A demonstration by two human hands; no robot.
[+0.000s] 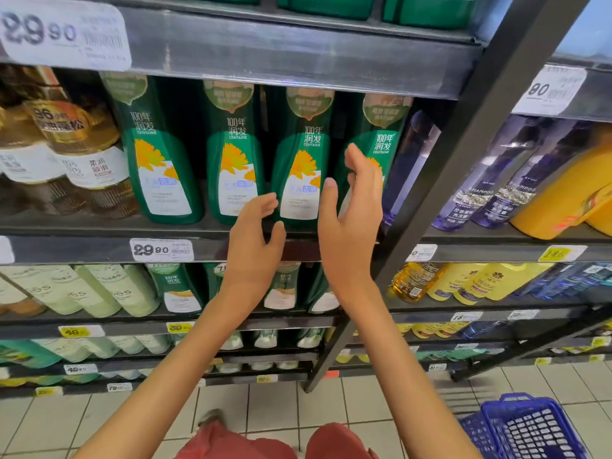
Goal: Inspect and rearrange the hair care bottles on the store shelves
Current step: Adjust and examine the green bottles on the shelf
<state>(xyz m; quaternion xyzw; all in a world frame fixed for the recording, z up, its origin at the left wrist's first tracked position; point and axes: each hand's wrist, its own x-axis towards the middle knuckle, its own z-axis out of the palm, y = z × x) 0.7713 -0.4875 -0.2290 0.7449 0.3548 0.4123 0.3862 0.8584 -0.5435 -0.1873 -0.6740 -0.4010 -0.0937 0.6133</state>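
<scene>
Hands frame the third green bottle (302, 150) — third from the left in a row of four standing upright on the middle shelf (82, 251). The left hand (253, 243) is raised at this bottle's lower left corner, its fingers (270, 202) loosely spread and slightly bent, their tips level with the lower part of the white label. Its thumb overlaps the bottle's bottom edge. The right hand (351, 226) stands at the bottle's right flank. Its thumb points up along that side, and its other fingers reach up and to the right across the front of the fourth green bottle (385, 127). Both hands have their fingers apart and grip nothing; whether any fingertip touches the plastic cannot be told. The bottle sits in the gap between the two hands, its base on the shelf.

Left of it stand the second green bottle (233, 150) and the first green bottle (159, 154), with brown bottles (76, 150) beyond them. To its right, past a black upright (463, 160), are purple shampoo bottles (490, 187) and a yellow container (563, 193). Below it and to the left, on the shelf lip, a price tag (161, 250) reads 29.90. Far below and to the right — on the tiled floor (271, 412) — sits a blue basket (530, 429).
</scene>
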